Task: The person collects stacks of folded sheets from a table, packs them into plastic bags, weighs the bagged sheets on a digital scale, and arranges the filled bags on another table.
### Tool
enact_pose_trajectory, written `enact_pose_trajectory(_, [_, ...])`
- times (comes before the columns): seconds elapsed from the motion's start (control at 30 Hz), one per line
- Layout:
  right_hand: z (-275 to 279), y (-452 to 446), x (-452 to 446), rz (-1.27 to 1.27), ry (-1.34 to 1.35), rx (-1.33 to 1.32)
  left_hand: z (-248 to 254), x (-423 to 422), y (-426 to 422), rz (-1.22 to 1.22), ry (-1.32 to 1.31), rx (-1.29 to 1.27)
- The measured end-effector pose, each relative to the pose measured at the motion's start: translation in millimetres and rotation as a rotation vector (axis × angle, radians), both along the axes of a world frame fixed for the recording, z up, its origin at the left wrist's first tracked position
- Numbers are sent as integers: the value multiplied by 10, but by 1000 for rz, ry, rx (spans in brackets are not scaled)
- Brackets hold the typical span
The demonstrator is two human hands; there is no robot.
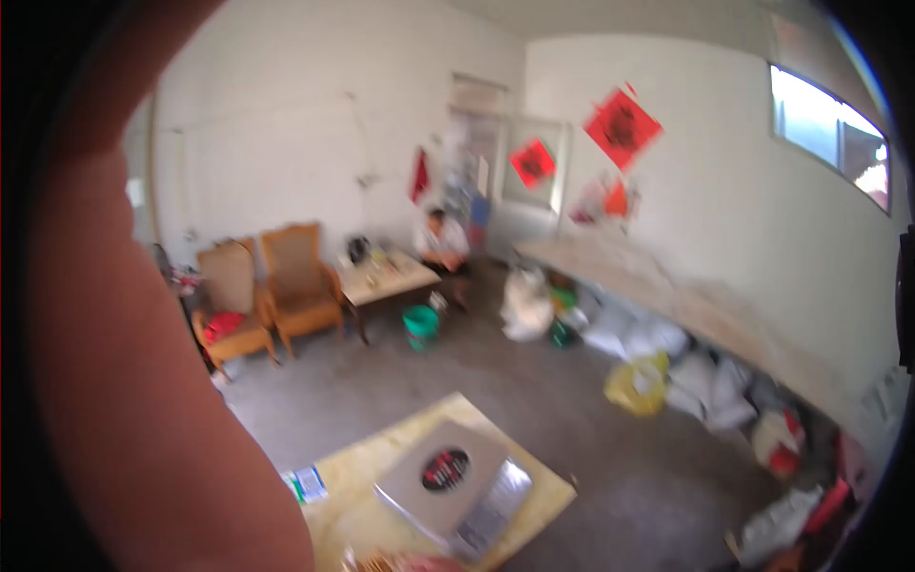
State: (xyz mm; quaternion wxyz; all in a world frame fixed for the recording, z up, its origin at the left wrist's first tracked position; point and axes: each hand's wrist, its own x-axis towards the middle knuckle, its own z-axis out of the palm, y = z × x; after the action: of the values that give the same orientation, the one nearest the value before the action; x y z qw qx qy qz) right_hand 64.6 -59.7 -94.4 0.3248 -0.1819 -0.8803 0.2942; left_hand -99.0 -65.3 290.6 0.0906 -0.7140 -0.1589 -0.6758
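My left arm (152, 381) rises large and blurred along the left side, very close to the camera. Toward the top it bends inward, where my left hand (143, 71) is only partly in frame and its fingers do not show. Below and to the right of the arm is a yellowish tabletop (353, 529). On it lies a flat grey box (405, 477) with a dark oval label and a shiny silver side. A small blue, white and green packet (307, 484) rests by the arm. Brown and pinkish items (391, 564), cut by the bottom edge, cannot be made out. My right hand does not show.
Two wooden armchairs (303, 276) stand beside a low table (405, 276), where a person (441, 243) sits. A green bucket (420, 326) is on the floor. Several sacks and bags (634, 334) lie under a long ledge (658, 281) at right.
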Motion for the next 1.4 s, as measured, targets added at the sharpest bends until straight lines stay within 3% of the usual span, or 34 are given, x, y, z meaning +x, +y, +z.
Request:
enact_pose_trajectory(0.03, [-223, -34, -5, -21, -22, -29, -42, 75, 7, -3, 2, 26])
enact_pose_trajectory(0.2, [352, -126, 70, -59, -77, -190, -54, 383, 58, -47, 16, 55])
enact_pose_trajectory(0.33, [199, -142, 81, -72, 141, -147, -296, 404, 181, -19, 112, -50])
enact_pose_trajectory(0.47, [159, -48, 348, -27, 77, -49, -1400, -296, 185, 131, 443, -603])
enact_pose_trajectory(0.53, [107, -55, 524, -58, -7, -290, -2076, -758, -93, 226, 400, -1003])
enact_pose_trajectory(0.57, [66, -63, 618, -82, -46, -383, -2349, -958, -303, 320, 388, -1081])
enact_pose_trajectory(0.67, [-272, 8, 733, -10, -204, -485, -3094, -1393, -1063, 313, 53, -1332])
enact_pose_trajectory(0.73, [-455, 72, 714, 9, -328, -422, -3508, -1471, -1531, 144, -196, -1520])
enact_pose_trajectory(0.83, [-547, 284, 594, 100, -373, -335, -4070, -1197, -1944, 115, -59, -1489])
enact_pose_trajectory(0.9, [-563, 467, 474, 177, -415, -344, -4369, -859, -2095, 160, -153, -1453])
enact_pose_trajectory(0.97, [-575, 648, 340, 338, -450, -148, -4490, -720, -2079, 230, -251, -1406])
enact_pose_trajectory(1.03, [-764, 767, 292, 417, -435, -93, -4535, -655, -2030, 359, -137, -1432])
enact_pose_trajectory(1.1, [-899, 865, 221, 545, -455, 181, -4543, -579, -1928, 448, -71, -1449])
enact_pose_trajectory(1.17, [-747, 892, 20, 641, -447, 327, -4020, -518, -1825, 114, -540, -1385])
enact_pose_trajectory(1.2, [-423, 791, -78, 674, -445, 296, -4018, -523, -1805, 46, -595, -1334])
enact_pose_trajectory(1.33, [-811, 864, -116, 537, -413, -712, -4314, -856, -1636, 357, -506, -1421])
enact_pose_trajectory(1.37, [-881, 860, -137, 416, -428, -924, -4258, -980, -1545, 414, -478, -1613])
enact_pose_trajectory(1.4, [-970, 820, -170, 295, -327, -893, -4251, -1040, -1464, 468, -444, -1800])
